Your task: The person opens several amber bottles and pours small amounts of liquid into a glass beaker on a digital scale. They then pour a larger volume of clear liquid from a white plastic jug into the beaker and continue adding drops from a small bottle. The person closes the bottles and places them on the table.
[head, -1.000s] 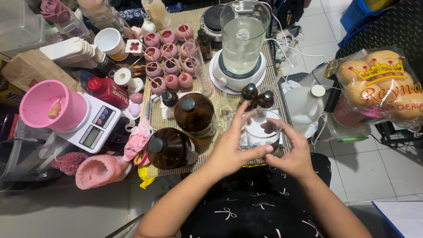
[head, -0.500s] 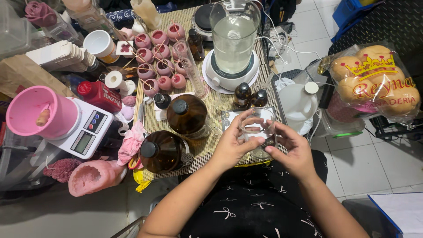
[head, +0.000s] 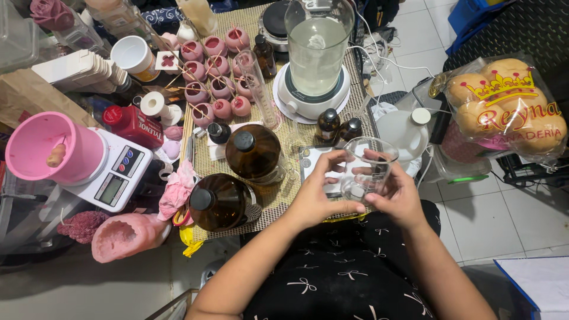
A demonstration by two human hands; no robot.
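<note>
Two bare hands meet just above the lap, cupping a small clear glass beaker (head: 366,169) tilted between them; the left hand (head: 317,195) wraps its side from nine o'clock, fingers curled and pressed to the glass, thumb beneath; the right hand (head: 400,195) grips from four o'clock, fingers closed round the wall. Beneath the beaker lies a small flat digital scale (head: 317,163) on a woven straw mat (head: 284,201); at nine o'clock stand two large round brown glass bottles (head: 222,201) with black caps; at twelve o'clock, farther off, a tall clear flask of pale liquid (head: 317,50) sits on a white round base; at ten o'clock, pink candle cups (head: 216,71) cluster.
</note>
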